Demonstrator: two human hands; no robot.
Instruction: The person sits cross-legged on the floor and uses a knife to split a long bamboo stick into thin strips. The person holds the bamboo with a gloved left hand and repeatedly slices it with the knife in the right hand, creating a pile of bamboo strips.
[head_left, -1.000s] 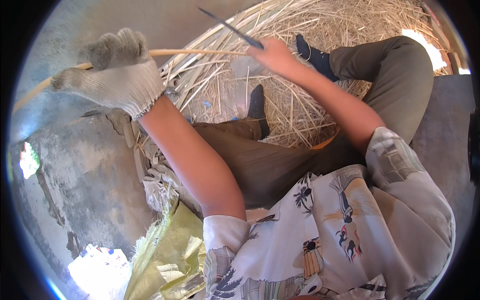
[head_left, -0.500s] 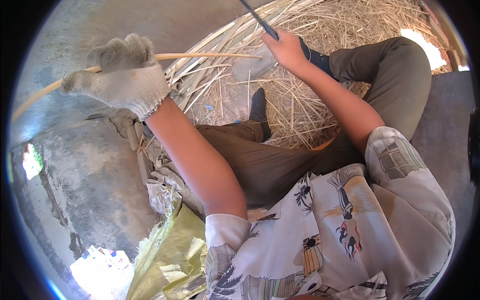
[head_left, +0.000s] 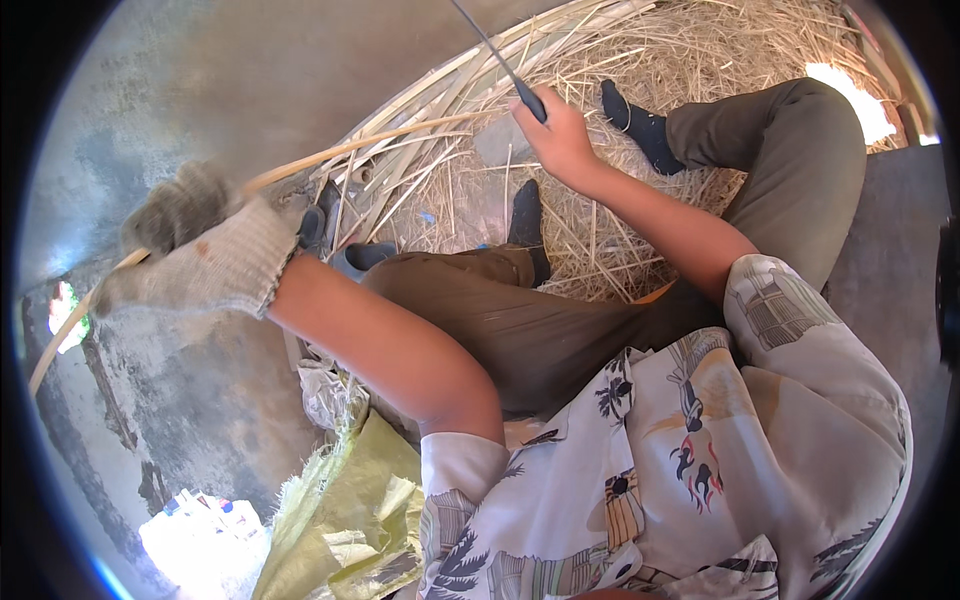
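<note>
My left hand (head_left: 195, 240), in a soiled knit glove, is closed around a long pale bamboo strip (head_left: 335, 152). The strip runs from the lower left, through the glove, up toward my right hand. My bare right hand (head_left: 560, 137) grips the black handle of a long thin-bladed knife (head_left: 497, 62), its blade pointing up and to the left. The strip's far end reaches close to the knife handle; whether they touch I cannot tell. The gloved fingers are somewhat blurred.
Long split strips (head_left: 430, 95) lie along the edge of a heap of straw-like shavings (head_left: 690, 50). A grey flat stone (head_left: 503, 140) sits between my socked feet. Dark slippers (head_left: 365, 258) are by my left knee. A yellowish woven sack (head_left: 370, 500) lies at lower left.
My left hand has moved down and left with the bamboo strip, which now slants more steeply. My right hand has shifted slightly left and down with the knife. The slippers have come into view.
</note>
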